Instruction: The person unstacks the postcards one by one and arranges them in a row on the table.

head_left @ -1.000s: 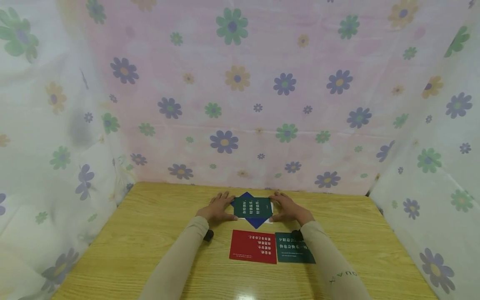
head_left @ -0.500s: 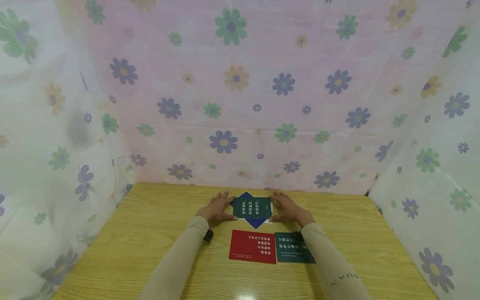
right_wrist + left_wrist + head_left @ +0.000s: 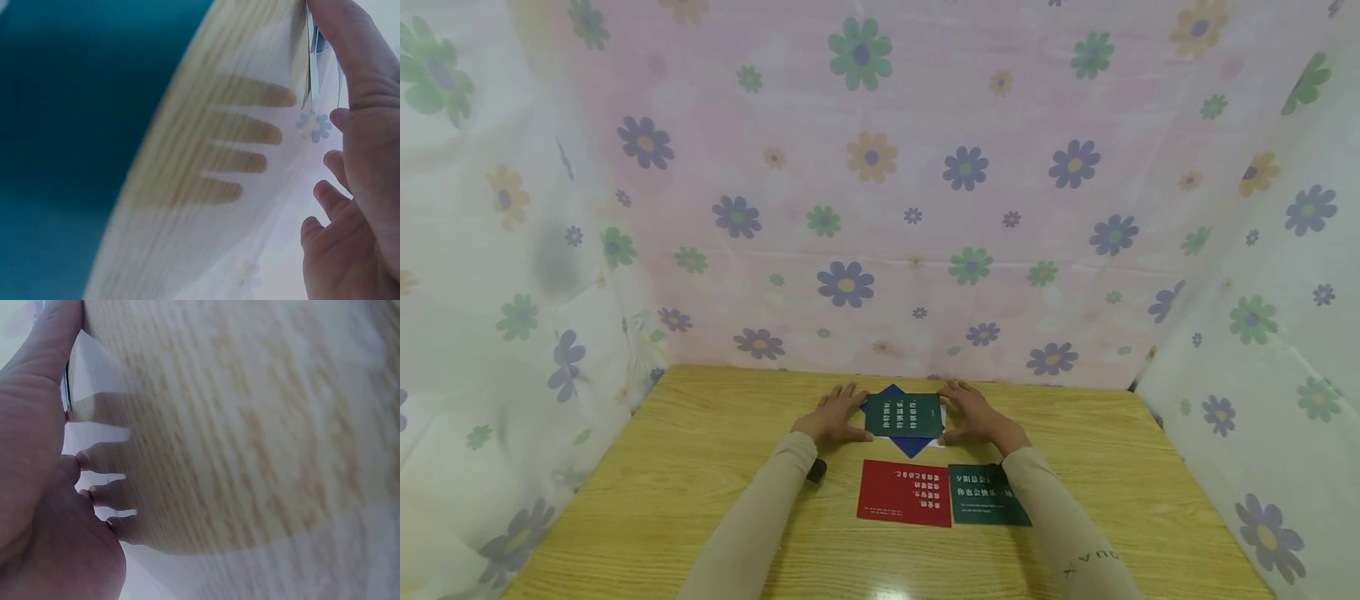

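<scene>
A dark green card (image 3: 904, 416) with pale printed characters lies uppermost on a small pile. Under it a blue card (image 3: 912, 447) is turned cornerwise, and a white edge (image 3: 941, 441) shows at its right. My left hand (image 3: 833, 415) holds the green card at its left end, thumb at the near corner and index fingertip at the far one. At the other end my right hand (image 3: 977, 419) holds it likewise, its remaining fingers spread apart. The right wrist view catches the thin card edges (image 3: 314, 69) beside the right thumb. Most of the lower cards is covered.
Nearer on the wooden table (image 3: 700, 500) lie a red card (image 3: 905, 494) and another green card (image 3: 985, 497) side by side, the green one partly under the right sleeve. A flowered cloth (image 3: 917, 192) hangs behind and at both sides.
Both hands keep their places at the pile's two ends. The green card shifts very slightly, hardly more than the view itself.
</scene>
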A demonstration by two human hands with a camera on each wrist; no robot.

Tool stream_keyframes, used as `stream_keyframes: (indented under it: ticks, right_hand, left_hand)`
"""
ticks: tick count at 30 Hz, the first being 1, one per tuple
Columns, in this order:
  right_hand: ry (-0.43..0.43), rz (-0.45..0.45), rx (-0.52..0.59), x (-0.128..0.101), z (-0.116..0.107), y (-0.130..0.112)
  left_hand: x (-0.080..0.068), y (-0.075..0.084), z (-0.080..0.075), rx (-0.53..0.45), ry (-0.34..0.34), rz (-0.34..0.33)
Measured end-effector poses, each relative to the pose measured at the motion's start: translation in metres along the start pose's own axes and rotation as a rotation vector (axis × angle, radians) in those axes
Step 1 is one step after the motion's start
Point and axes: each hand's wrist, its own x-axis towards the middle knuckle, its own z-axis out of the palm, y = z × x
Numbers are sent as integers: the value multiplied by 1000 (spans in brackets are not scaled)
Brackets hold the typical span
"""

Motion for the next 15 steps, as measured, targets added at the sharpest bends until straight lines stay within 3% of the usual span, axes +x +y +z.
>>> stream_keyframes:
  ticks: [15]
  right_hand:
    - [5, 23, 41, -4, 3, -1]
  left_hand:
    - [-4, -4, 2, -120, -3, -8]
